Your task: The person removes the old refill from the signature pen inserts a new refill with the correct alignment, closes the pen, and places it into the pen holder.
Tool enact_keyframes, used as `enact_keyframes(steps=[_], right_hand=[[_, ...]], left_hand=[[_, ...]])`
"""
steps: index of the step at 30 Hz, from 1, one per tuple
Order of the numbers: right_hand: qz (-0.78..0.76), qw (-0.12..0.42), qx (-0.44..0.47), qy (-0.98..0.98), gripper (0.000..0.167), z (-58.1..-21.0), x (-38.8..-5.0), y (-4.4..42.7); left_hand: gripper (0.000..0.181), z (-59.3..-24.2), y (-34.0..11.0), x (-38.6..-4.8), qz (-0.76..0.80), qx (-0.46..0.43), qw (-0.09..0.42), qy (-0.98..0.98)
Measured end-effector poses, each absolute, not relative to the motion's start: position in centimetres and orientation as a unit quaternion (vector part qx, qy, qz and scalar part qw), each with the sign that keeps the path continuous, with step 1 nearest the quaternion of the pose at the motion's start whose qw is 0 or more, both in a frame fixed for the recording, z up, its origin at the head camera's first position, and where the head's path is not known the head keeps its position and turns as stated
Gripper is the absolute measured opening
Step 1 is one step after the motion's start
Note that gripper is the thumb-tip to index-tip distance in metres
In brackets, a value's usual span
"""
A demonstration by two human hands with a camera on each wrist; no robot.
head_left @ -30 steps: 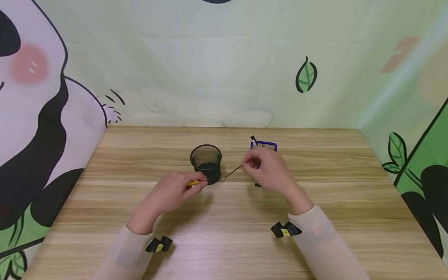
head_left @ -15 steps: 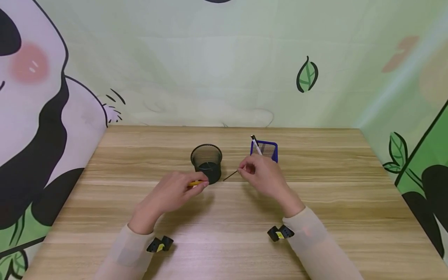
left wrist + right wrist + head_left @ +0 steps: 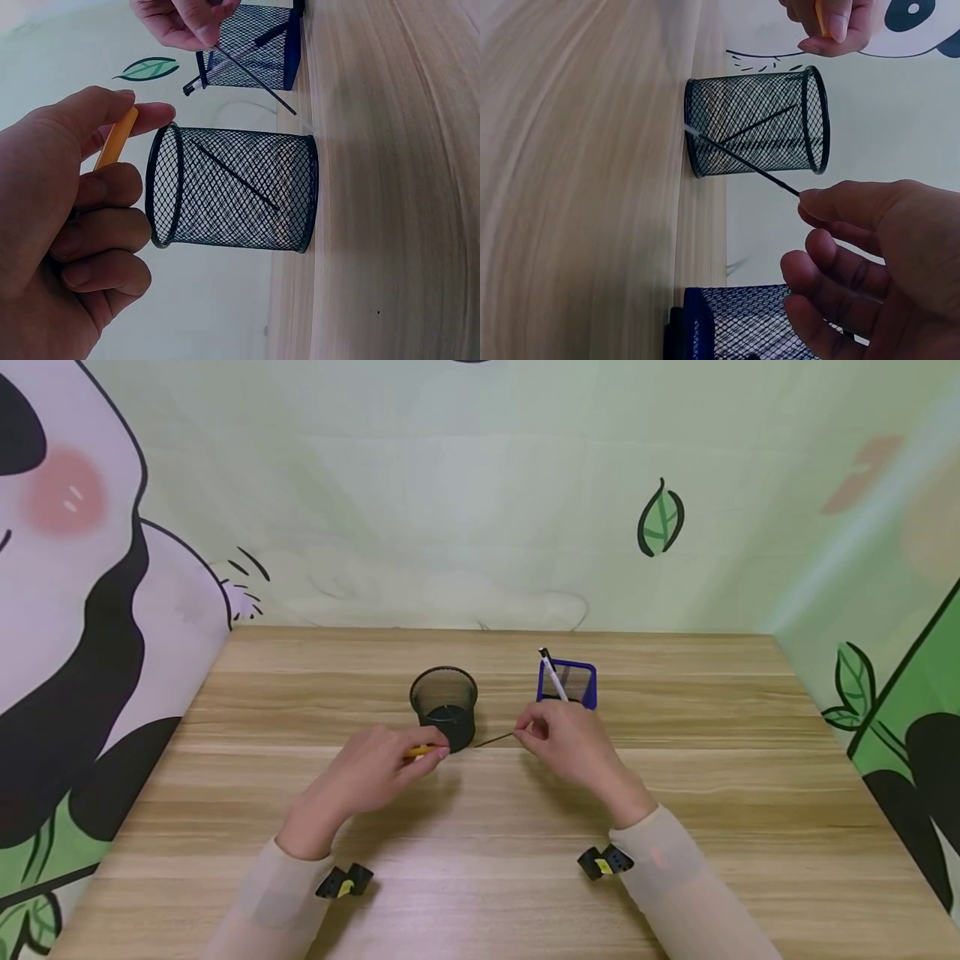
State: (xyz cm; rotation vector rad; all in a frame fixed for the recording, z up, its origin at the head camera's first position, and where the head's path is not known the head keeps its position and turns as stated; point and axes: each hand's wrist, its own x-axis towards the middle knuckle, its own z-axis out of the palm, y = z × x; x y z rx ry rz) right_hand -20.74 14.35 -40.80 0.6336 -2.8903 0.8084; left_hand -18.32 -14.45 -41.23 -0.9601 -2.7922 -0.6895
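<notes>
My left hand (image 3: 375, 768) pinches a yellow rod (image 3: 118, 135) between thumb and forefinger; most of its length is hidden in the hand. Just beyond those fingertips stands a black mesh pen cup (image 3: 247, 150), upright, with one thin dark stick (image 3: 236, 176) leaning inside. To its right, my right hand (image 3: 573, 743) pinches the upper end of a thin dark pen refill (image 3: 750, 165). The refill slants down and left toward the cup's base, its whitish tip low near the table; whether it touches cannot be told.
Behind my right hand stands a blue mesh holder (image 3: 590, 687). A white pen with a black end (image 3: 553, 677) leans in it. Beside this holder lies a black object (image 3: 675, 330), mostly cut off by the view's edge. The wooden table (image 3: 480, 877) meets a printed wall cloth at the back.
My right hand has come down and nearer, baring more of the blue holder and white pen. The refill in it lies at a flatter slant. The left hand keeps its place.
</notes>
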Motion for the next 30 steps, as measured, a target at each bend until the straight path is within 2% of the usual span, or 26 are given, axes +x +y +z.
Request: enact_keyframes(steps=[9, 30], right_hand=[[0.229, -0.016, 0.204, -0.952, 0.006, -41.5, -20.8, 15.1], [0.193, -0.044, 0.201, -0.959, 0.004, -44.0, -21.7, 16.1]], left_hand=[[0.015, -41.1, -14.3, -18.4, -0.228, -0.325, 0.058, -0.916], [0.015, -41.3, -13.8, -18.4, -0.223, -0.332, 0.050, -0.915]])
